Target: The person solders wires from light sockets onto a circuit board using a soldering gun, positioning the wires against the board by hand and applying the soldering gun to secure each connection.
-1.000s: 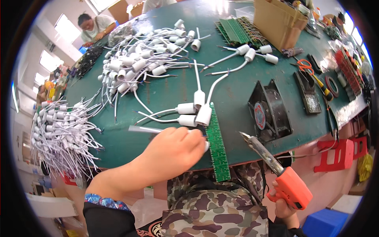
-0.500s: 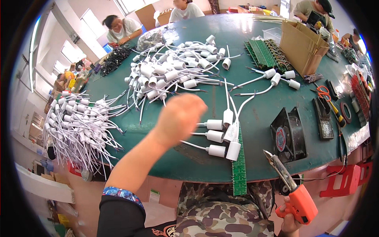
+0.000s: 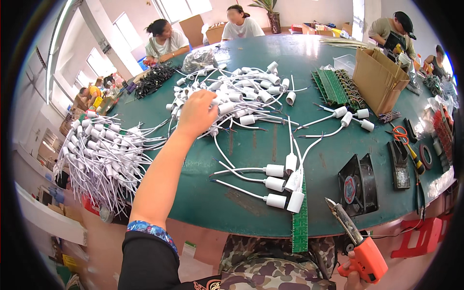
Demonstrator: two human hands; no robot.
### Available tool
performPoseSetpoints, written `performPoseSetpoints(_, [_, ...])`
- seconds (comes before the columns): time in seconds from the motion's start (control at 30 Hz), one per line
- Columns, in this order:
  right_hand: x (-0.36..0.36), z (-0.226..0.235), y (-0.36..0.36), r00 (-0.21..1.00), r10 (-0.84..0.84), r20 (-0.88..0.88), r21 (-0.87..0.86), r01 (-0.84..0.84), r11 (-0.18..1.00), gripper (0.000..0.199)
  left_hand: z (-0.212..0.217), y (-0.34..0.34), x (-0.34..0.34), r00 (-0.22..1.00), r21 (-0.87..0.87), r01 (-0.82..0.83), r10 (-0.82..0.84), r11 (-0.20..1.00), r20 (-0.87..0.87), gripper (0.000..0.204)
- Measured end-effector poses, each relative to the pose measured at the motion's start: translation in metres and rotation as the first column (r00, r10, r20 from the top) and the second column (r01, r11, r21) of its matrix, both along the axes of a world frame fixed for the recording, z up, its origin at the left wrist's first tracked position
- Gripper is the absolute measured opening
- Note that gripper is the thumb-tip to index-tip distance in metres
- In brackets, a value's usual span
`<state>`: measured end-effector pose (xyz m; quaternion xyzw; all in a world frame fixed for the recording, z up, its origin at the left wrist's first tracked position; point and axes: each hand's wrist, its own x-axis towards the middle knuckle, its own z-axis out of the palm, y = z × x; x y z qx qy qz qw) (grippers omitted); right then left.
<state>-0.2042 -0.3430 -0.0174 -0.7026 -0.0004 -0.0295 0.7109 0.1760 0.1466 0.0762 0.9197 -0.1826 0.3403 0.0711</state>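
Note:
My left hand [image 3: 197,113] reaches into a heap of white lamp holders [image 3: 246,92] with short white cables. Its fingers are curled at one lamp holder, partly hiding it. My right hand [image 3: 355,276] is wrapped round the orange handle of a soldering gun [image 3: 368,261], its metal tip pointing up and left above the table's near edge. Left of that tip, a long green circuit board strip [image 3: 300,232] juts over the edge. Across it lie white lamp holders [image 3: 296,202], some with cables pointing away from me. Others [image 3: 275,201] lie just left of the strip.
A second lamp-holder pile [image 3: 104,154] hangs over the table's left edge. On the right are a black fan [image 3: 358,186], a black tray [image 3: 399,166], orange scissors [image 3: 400,134] and a cardboard box [image 3: 379,79]. Green boards [image 3: 331,87] lie farther back. Several people sit around the table.
My left hand has moved forward and left, from above the near lamp holders to the heap. The whole view has shifted. My right hand keeps its grip on the soldering gun.

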Motion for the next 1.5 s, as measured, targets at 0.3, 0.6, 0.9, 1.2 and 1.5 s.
performPoseSetpoints(0.3, [0.008, 0.016, 0.007, 0.995, 0.069, 0.067, -0.100, -0.062, 0.993, 0.064, -0.015, -0.028, 0.032, 0.948, 0.520, -0.147, 0.270, 0.841, -0.169, 0.024])
performPoseSetpoints(0.6, [0.004, 0.000, -0.007, 0.989, 0.130, 0.068, -0.133, -0.120, 0.984, 0.062, 0.023, -0.001, 0.012, 0.994, -0.219, 0.071, -0.087, 0.973, -0.069, 0.040])
performPoseSetpoints(0.9, [0.000, 0.003, 0.001, 0.995, 0.070, 0.070, -0.089, -0.063, 0.994, 0.060, 0.121, 0.008, -0.105, 0.871, -0.642, 0.487, -0.271, 0.591, 0.411, 0.035])
performPoseSetpoints(1.2, [-0.010, -0.019, -0.003, 0.988, -0.012, 0.157, -0.183, 0.041, 0.982, 0.059, -0.013, -0.097, -0.184, 0.845, -0.131, 0.476, -0.493, 0.870, -0.207, 0.035])
performPoseSetpoints(1.5, [-0.003, 0.012, 0.024, 0.991, -0.060, 0.122, -0.246, 0.089, 0.965, 0.057, -0.056, -0.126, -0.198, 0.713, -0.482, 0.466, -0.638, 0.742, -0.293, 0.033])
